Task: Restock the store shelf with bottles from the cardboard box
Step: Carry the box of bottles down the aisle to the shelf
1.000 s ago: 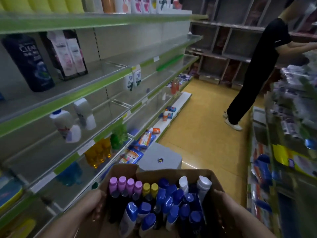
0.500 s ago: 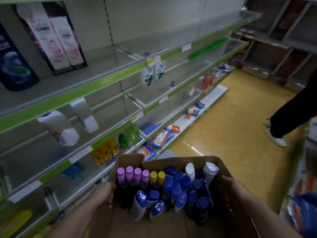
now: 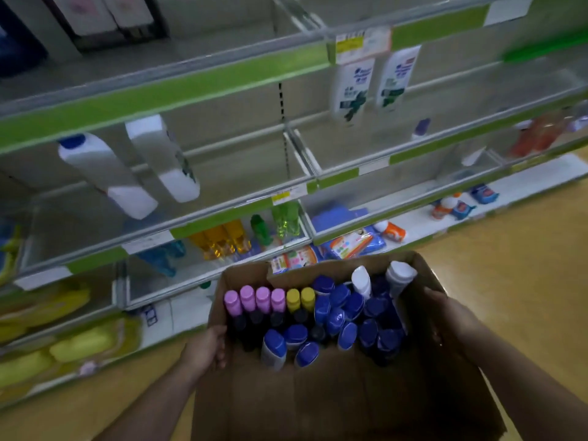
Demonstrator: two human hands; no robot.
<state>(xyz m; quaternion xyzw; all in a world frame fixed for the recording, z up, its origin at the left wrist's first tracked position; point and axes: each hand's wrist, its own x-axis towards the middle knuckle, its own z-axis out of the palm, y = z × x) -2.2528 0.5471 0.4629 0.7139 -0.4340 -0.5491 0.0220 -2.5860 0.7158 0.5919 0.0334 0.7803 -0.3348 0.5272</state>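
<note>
Gripping the cardboard box point(image 3: 318, 393) between both hands point(image 3: 206, 348).

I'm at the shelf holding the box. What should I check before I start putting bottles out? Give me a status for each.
1. Grip on the box: the left hand holds its left wall and the right hand its right wall. Ok.
2. Bottles settled: they are packed in the far half of the box, none over the rim. Ok.
3. A hand free to pick: both hands are on the box. Not ok.
4. Room on the shelf: the space beside the two white bottles looks bare. Ok.
5. Spot on the floor to set the box down: the part right below is hidden by the box. Cannot tell.
</note>
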